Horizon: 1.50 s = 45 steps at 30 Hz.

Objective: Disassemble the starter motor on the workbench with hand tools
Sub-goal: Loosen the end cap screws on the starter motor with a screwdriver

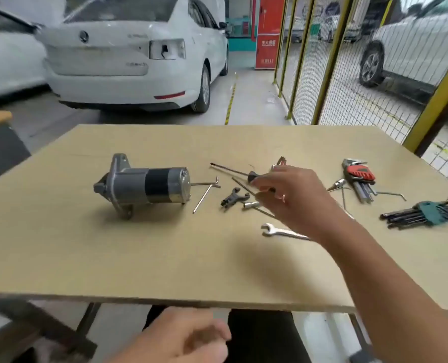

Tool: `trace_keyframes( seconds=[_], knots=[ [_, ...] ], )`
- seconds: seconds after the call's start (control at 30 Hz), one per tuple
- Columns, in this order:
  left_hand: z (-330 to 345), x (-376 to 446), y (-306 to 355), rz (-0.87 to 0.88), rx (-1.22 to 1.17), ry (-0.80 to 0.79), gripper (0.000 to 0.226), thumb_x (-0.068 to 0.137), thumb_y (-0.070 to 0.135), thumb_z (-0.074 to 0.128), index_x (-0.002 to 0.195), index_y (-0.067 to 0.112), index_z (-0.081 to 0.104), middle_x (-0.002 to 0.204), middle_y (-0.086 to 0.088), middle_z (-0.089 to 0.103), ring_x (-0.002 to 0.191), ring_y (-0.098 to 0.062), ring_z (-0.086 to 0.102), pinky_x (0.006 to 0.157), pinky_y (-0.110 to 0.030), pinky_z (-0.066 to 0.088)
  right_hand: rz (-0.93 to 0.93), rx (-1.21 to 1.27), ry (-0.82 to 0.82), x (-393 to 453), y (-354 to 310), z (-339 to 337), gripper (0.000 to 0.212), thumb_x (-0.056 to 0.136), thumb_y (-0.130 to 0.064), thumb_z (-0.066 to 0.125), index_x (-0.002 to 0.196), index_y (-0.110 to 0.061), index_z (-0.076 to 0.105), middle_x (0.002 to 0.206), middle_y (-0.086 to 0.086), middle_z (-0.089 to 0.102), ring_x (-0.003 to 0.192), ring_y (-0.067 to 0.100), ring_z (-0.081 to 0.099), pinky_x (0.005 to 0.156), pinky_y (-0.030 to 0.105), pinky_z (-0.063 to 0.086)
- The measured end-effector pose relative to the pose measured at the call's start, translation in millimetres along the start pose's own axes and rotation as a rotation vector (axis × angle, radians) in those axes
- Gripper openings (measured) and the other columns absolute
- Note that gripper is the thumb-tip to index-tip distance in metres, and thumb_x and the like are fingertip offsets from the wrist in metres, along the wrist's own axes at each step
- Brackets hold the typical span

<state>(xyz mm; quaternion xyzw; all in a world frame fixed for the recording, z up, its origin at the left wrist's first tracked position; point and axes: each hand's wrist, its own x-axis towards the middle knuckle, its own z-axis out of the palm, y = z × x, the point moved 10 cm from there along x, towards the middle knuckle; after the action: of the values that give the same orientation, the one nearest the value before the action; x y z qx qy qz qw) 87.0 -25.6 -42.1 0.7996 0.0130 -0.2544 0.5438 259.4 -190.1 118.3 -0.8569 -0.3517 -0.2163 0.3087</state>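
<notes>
The starter motor (pixel 144 184) lies on its side left of centre on the tan worktop (pixel 165 258), its flanged nose toward the left of the frame and its round end cap toward the right. The right hand (pixel 293 195) reaches in from the lower right and hovers over the tool scatter at the middle right, well to the right of the motor and not touching it. Its fingers are curled around the dark handle of a screwdriver (pixel 233 172), whose thin shaft points up and left toward the motor; the blur makes it hard to tell whether the grip is firm or the fingers are only closing on it. Between the hand and the motor lie two bent hex keys (pixel 207 191), a small black forked part (pixel 232 197) and a socket (pixel 250 205). An open-end spanner (pixel 280 231) lies just below the hand, partly hidden under the wrist. Farther right sit a red-holdered hex key set (pixel 359 176) and a teal-holdered hex key set (pixel 424 212). The left hand (pixel 188 339) hangs below the near edge of the worktop at the bottom centre, fingers loosely curled and holding nothing, well apart from the motor.
</notes>
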Motion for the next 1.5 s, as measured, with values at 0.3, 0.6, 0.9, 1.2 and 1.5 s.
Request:
trace_keyframes(
  seconds=[0.3, 0.6, 0.9, 1.2, 1.5],
  knots=[
    [-119, -25, 121, 0.854, 0.244, 0.906, 0.012, 0.091, 0.025, 0.065, 0.08, 0.025, 0.071, 0.073, 0.009, 0.065, 0.068, -0.016, 0.062, 0.058, -0.026, 0.048, 0.078, -0.423, -0.349, 16, 66, 90, 0.018, 0.094, -0.043, 0.061, 0.102, -0.029, 0.069, 0.103, -0.006, 0.062, 0.096, 0.025, 0.06, 0.073, 0.036, 0.051],
    [-260, -20, 74, 0.616, 0.433, 1.301, 0.066, 0.074, 0.05, 0.084, 0.132, 0.031, 0.059, 0.131, 0.005, 0.053, 0.118, -0.012, 0.047, 0.095, -0.032, 0.044, -0.001, 0.224, 0.128, 71, 7, 50, 0.011, 0.098, -0.028, 0.05, 0.104, -0.025, 0.058, 0.062, -0.009, 0.05, 0.054, 0.008, 0.041, 0.055, 0.018, 0.036],
    [-279, 65, 52, 0.512, 0.512, 0.916, 0.11, 0.043, 0.058, 0.095, 0.14, 0.063, 0.043, 0.13, 0.035, 0.051, 0.117, 0.019, 0.047, 0.093, -0.002, 0.036, 0.733, 1.408, 0.232, 56, 79, 109, 0.032, 0.102, -0.031, 0.053, 0.085, -0.007, 0.064, 0.062, 0.003, 0.046, 0.04, 0.008, 0.03, 0.04, 0.019, 0.026],
    [-292, 108, 87, 0.38, 0.747, 0.664, 0.107, 0.04, 0.055, 0.091, 0.133, 0.066, 0.038, 0.108, 0.021, 0.057, 0.093, -0.008, 0.062, 0.082, -0.042, 0.06, 0.762, 0.966, 0.406, 43, 111, 101, 0.034, 0.102, -0.044, 0.051, 0.078, -0.024, 0.064, 0.05, 0.002, 0.04, 0.039, 0.014, 0.029, 0.04, 0.02, 0.027],
    [-256, 56, 76, 0.259, 0.956, 0.846, 0.074, 0.047, 0.076, 0.07, 0.108, 0.053, 0.035, 0.089, 0.026, 0.052, 0.077, -0.002, 0.052, 0.057, -0.028, 0.04, 0.678, 1.101, 0.274, 50, 99, 110, 0.035, 0.095, -0.042, 0.063, 0.072, -0.015, 0.063, 0.049, 0.001, 0.038, 0.042, 0.014, 0.027, 0.045, 0.023, 0.023]
  ],
)
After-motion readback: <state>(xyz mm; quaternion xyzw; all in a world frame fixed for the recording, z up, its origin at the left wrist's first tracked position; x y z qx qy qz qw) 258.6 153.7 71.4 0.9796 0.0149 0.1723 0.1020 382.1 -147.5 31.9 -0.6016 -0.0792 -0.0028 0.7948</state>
